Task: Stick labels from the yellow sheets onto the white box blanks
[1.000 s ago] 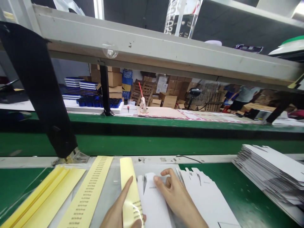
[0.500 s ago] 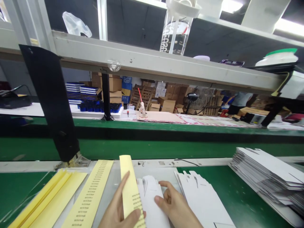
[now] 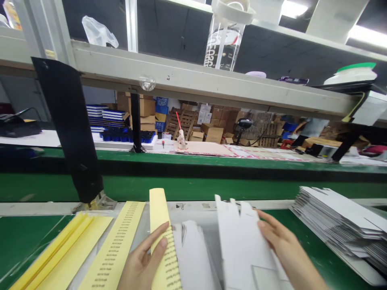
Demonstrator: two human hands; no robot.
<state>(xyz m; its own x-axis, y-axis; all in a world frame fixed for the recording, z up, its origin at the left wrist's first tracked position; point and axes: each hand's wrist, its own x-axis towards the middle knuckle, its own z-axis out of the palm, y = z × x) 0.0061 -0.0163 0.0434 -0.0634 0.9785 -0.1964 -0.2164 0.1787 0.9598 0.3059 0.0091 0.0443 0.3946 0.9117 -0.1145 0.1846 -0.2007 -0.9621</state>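
Observation:
My left hand pinches a yellow strip of printed labels between thumb and fingers, its upper end standing up. With thumb and fingertips, my right hand grips the right edge of a flat white carton with cut flaps at its top. Between the hands lie more flat white cartons, overlapping one another. A second yellow label strip, with rows of small black print, rests left of my left hand. Farther left are folded yellow strips.
A tall stack of flat white cartons stands on the green table at the right. Ahead, a grey shelf beam crosses above the bench, carrying a clear bottle. A black-wrapped post rises at the left.
My right hand has moved right from the middle cartons to the right-hand one, whose top is now raised. My left hand still holds the yellow strip, shifted slightly left.

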